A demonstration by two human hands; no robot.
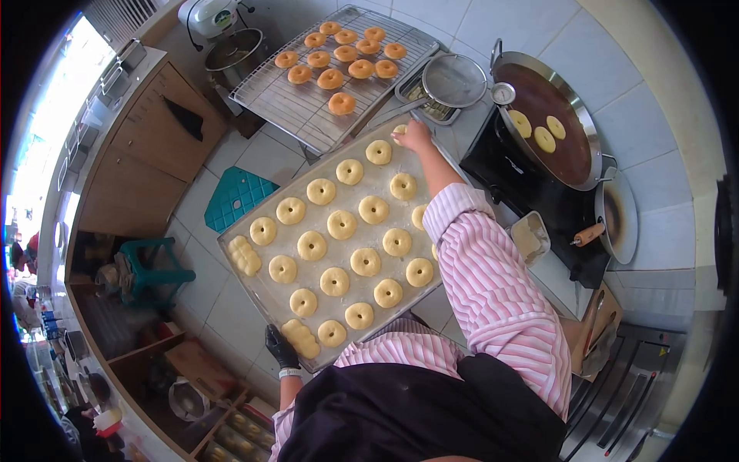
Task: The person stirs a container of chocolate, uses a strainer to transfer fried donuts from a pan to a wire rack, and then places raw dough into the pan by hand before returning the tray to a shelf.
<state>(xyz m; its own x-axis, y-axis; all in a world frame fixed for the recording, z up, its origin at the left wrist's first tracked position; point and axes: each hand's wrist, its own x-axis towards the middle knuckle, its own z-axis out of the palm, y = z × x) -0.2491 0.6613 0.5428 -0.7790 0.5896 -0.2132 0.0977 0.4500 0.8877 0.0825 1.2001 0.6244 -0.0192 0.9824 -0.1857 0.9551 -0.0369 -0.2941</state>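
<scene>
Steadying a wide baking tray (339, 252), the left hand (282, 348), in a black glove, is clamped on its near left edge in the head view, the fingers partly hidden at the rim. The bare right hand (416, 137) is stretched to the tray's far corner, its fingertips touching a corner dough ring (399, 129); I cannot tell whether they have closed on it. The two hands are well apart. Between them the tray slants across the front of the body, bearing rows of pale dough rings (342, 225), with two lobed dough pieces (300, 339) along its left side.

Beyond the tray, browned doughnuts (330, 78) sit on a wire cooling rack (265, 96). Near the right hand, a mesh strainer (454, 80) lies over a shallow metal tray (439, 112). Farther right, a two-handled frying pan (590, 131) stands on a black stove (508, 165), holding dark oil (568, 100) with three pale rings (544, 139) in it; a dial thermometer (503, 93) is at its rim. Just below the stove is a rectangular tub (530, 239).

To the left, a teal stool (158, 269) stands on the tiled floor, and a stand mixer (212, 17) is beside the rack. A striped sleeve (493, 277) covers the right arm, above a black apron (400, 416).
</scene>
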